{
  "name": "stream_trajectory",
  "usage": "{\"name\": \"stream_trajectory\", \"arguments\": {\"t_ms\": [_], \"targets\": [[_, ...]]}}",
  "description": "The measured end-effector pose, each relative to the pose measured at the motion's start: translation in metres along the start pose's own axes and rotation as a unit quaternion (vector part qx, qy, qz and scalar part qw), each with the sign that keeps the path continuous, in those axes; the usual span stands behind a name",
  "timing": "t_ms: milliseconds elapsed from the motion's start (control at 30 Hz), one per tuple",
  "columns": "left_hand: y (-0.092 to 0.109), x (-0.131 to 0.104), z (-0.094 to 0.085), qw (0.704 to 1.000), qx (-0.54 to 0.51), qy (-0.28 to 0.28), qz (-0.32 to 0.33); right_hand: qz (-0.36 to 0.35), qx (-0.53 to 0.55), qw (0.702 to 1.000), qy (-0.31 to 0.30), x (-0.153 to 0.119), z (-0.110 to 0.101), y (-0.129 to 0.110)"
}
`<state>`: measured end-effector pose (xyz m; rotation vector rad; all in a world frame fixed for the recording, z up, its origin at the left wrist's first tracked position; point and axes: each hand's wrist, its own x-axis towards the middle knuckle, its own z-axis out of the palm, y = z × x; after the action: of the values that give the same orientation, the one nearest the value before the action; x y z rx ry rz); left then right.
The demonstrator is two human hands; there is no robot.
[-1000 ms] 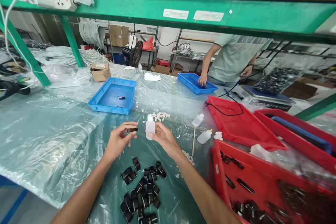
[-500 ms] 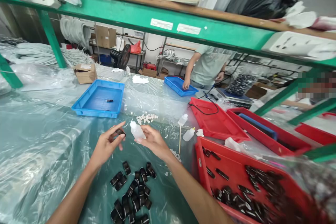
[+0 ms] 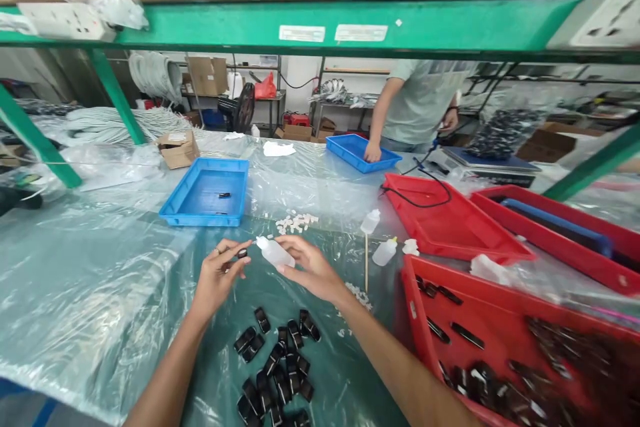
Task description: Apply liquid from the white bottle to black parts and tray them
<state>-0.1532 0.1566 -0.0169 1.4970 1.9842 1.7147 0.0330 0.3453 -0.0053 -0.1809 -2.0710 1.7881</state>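
Between the fingers of my left hand (image 3: 220, 273) is a small black part (image 3: 243, 253), pinched and partly hidden. My right hand (image 3: 313, 267) grips a translucent white squeeze bottle (image 3: 275, 253), tilted so its nozzle points left toward the black part. The nozzle tip is close to my left fingertips; whether it touches the part I cannot tell. Below both hands, a loose pile of black parts (image 3: 283, 373) lies on the plastic-covered table. Small white pieces (image 3: 296, 222) are scattered just beyond my right hand.
A blue tray (image 3: 170, 219) stands ahead left. On the right are a red bin (image 3: 415, 320) of black parts, a red tray (image 3: 450, 233), and another squeeze bottle (image 3: 384, 252). A green shelf beam (image 3: 210, 27) crosses above. Opposite, a person reaches into a second blue tray (image 3: 345, 150).
The view has levelled and shifted, so the scene sits farther right in it. The bottle tilts more sideways, its nozzle nearer the black part in my left fingers.
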Motion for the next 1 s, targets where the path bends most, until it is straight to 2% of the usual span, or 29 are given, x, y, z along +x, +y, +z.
{"name": "stream_trajectory", "arguments": {"t_ms": [167, 433, 800, 1000], "targets": [[-0.003, -0.001, -0.006, 0.995, 0.088, 0.023, 0.032, -0.02, -0.084, 0.996, -0.001, 0.0, -0.01, -0.012], [0.003, 0.0, -0.009, 0.984, 0.163, 0.016, 0.065, -0.061, -0.172, 0.983, -0.013, 0.003, -0.005, -0.011], [0.007, -0.005, -0.004, 0.983, 0.151, 0.023, 0.107, -0.078, -0.242, 0.967, -0.005, -0.003, 0.001, -0.024], [0.008, -0.007, -0.002, 0.981, 0.137, 0.033, 0.133, -0.132, -0.247, 0.959, 0.027, -0.008, 0.005, -0.037]]}}
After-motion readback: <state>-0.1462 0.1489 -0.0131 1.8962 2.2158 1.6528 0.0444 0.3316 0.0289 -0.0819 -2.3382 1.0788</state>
